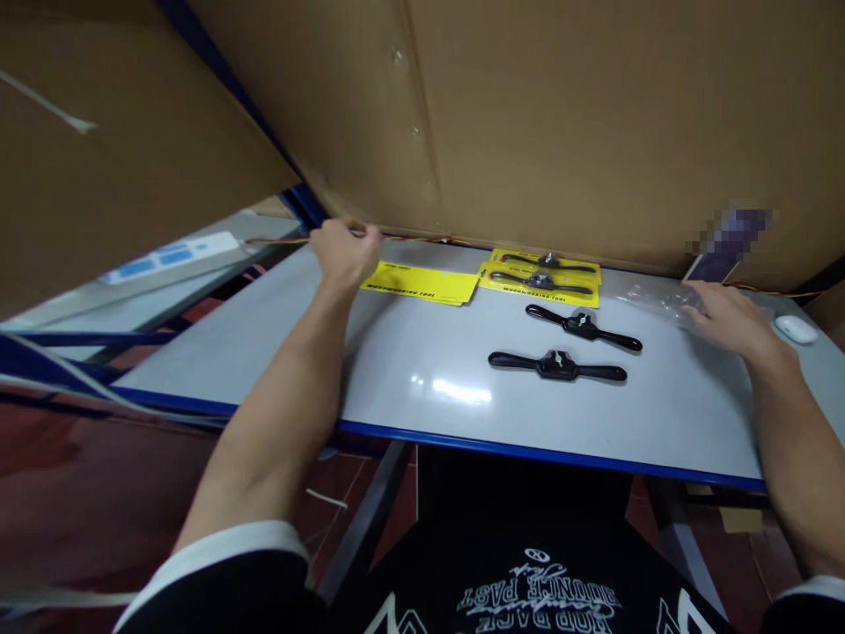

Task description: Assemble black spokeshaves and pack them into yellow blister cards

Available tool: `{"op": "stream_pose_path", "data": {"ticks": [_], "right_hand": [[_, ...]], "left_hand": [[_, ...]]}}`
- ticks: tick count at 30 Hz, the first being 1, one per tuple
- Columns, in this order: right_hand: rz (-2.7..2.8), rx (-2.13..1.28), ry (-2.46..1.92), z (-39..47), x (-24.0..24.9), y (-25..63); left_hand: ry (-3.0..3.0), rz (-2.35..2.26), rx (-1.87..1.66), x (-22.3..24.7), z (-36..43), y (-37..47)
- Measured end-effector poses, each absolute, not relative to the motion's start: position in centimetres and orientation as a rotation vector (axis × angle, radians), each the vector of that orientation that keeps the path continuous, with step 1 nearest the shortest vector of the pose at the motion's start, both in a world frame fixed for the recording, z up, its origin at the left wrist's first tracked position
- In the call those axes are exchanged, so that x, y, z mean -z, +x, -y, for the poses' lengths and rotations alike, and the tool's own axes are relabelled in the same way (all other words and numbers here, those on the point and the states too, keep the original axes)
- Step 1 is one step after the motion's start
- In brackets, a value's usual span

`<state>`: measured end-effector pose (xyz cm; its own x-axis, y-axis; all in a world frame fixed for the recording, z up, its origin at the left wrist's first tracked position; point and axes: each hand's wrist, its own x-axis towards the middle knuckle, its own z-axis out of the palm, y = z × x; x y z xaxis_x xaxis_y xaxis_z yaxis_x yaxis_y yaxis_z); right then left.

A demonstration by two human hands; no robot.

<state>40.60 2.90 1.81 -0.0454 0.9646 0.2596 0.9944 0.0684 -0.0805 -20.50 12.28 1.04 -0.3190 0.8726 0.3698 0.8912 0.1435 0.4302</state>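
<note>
Cards (422,283) lie beside the closely curled left hand (348,253); the loosely open right hand (726,319) touches clear plastic (650,299).

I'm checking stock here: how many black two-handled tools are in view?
4. The nearest tool and the second tool lie bare on the table; the third tool and the farthest tool lie on yellow cards behind. None looks hidden.

You see "WOODWORKING TOOL" upside down on the yellow cards (422,286) and on the yellow backing (581,299) behind the packed tools (542,280). The white lettering on your shirt (538,586) is too unclear to read surely.
</note>
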Motion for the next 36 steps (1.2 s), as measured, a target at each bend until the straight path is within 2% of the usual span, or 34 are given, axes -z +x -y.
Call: {"op": "stream_pose_path", "data": {"ticks": [3, 7, 10, 14, 19, 23, 27, 36], "right_hand": [[2.061, 0.147, -2.059, -3.8, -0.5, 42.3], [2.037, 0.214, -1.98, -4.3, 0.5, 42.7], [2.016, 0.319, -2.017, -4.2, 0.5, 42.6], [1.98, 0.339, -2.167, -3.8, 0.4, 42.6], [2.001, 0.363, -1.916, -3.4, -0.4, 40.1], [2.226, 0.023, -1.486, -2.2, -1.1, 35.0], [2.366, -0.314, -1.36, -0.6, -0.5, 30.2], [2.384, -0.373, -1.256, 0.0, 0.7, 27.5]], "left_hand": [[-1.795, 2.35, 0.92, -0.8, -12.1, -17.3], [-2.154, 2.159, 0.734, 0.1, -11.4, -13.4], [-2.358, 1.983, 0.583, 0.6, -11.1, -12.0], [-2.51, 1.704, 0.558, 1.2, -11.2, -11.8], [-2.56, 1.729, 0.476, 2.4, -11.5, -11.9], [-2.58, 1.74, 0.427, 2.8, -11.8, -12.1], [-2.615, 1.696, 0.424, 2.9, -12.2, -12.6], [-2.651, 1.7, 0.52, 3.3, -12.6, -13.0]]}}
